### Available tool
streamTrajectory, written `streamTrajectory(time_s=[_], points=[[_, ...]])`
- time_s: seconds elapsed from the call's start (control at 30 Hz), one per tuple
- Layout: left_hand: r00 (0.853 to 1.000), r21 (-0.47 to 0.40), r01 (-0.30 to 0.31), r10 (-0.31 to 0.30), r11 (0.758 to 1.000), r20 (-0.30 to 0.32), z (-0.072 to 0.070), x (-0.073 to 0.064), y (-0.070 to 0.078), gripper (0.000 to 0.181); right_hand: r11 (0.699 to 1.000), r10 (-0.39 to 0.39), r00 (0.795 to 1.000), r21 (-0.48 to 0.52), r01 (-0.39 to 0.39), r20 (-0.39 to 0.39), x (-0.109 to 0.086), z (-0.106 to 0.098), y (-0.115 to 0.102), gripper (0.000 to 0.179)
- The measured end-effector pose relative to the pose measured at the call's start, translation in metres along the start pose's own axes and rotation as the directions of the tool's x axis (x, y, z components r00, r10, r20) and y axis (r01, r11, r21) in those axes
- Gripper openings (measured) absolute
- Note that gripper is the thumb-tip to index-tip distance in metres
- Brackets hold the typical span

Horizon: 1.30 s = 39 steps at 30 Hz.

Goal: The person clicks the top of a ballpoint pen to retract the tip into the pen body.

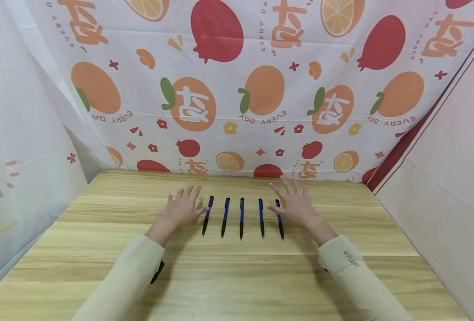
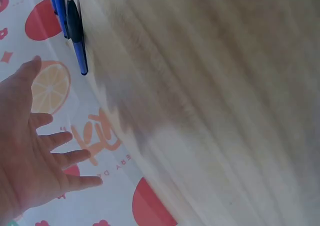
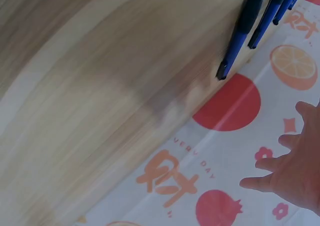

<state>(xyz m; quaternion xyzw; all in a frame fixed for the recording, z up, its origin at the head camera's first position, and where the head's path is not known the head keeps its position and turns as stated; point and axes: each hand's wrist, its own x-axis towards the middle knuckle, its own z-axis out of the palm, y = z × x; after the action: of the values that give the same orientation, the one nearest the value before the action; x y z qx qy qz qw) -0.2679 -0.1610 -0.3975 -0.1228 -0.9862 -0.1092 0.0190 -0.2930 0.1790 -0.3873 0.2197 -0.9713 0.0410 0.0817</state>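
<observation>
Several blue pens with black grips lie side by side in a row on the wooden table, tips toward me. My left hand (image 1: 182, 208) is spread over the table at the row's left end, its thumb overlapping the leftmost pen (image 1: 207, 216) in the head view. At the other end my right hand (image 1: 295, 204) has its fingers spread, the thumb crossing over the upper part of the rightmost pen (image 1: 280, 223). Between them lies the middle pen (image 1: 242, 218). The left wrist view shows the left hand (image 2: 40, 151) with straight fingers, holding nothing; the right hand (image 3: 295, 161) looks likewise.
The light wooden table (image 1: 237, 285) ends at a white curtain (image 1: 229, 98) printed with fruit behind the pens. White sheets (image 1: 453, 187) hang at both sides. A small black object (image 1: 157, 273) shows beside the left sleeve cuff.
</observation>
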Motion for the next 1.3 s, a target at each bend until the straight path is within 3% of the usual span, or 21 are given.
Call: streamTrajectory(time_s=[0.43, 0.67, 0.97, 1.3], points=[[1.0, -0.078, -0.002, 0.003, 0.997, 0.015, 0.003, -0.001, 0.007, 0.058, 0.998, -0.063, 0.998, 0.007, 0.063, 0.012, 0.008, 0.005, -0.028, 0.068], [1.0, -0.094, -0.013, 0.012, 0.996, -0.006, 0.006, -0.004, 0.015, 0.053, 0.994, -0.112, 0.994, 0.014, 0.112, -0.009, 0.013, 0.006, -0.047, 0.067], [0.999, -0.11, 0.03, -0.031, 0.993, -0.007, 0.011, -0.003, 0.024, 0.052, 0.988, -0.155, 0.988, 0.024, 0.155, -0.002, 0.023, 0.015, -0.066, 0.065], [0.987, -0.091, 0.123, -0.112, 0.988, 0.118, 0.012, 0.0, 0.033, 0.054, 0.985, -0.126, 0.99, 0.122, 0.118, 0.059, 0.028, 0.013, -0.094, 0.06]])
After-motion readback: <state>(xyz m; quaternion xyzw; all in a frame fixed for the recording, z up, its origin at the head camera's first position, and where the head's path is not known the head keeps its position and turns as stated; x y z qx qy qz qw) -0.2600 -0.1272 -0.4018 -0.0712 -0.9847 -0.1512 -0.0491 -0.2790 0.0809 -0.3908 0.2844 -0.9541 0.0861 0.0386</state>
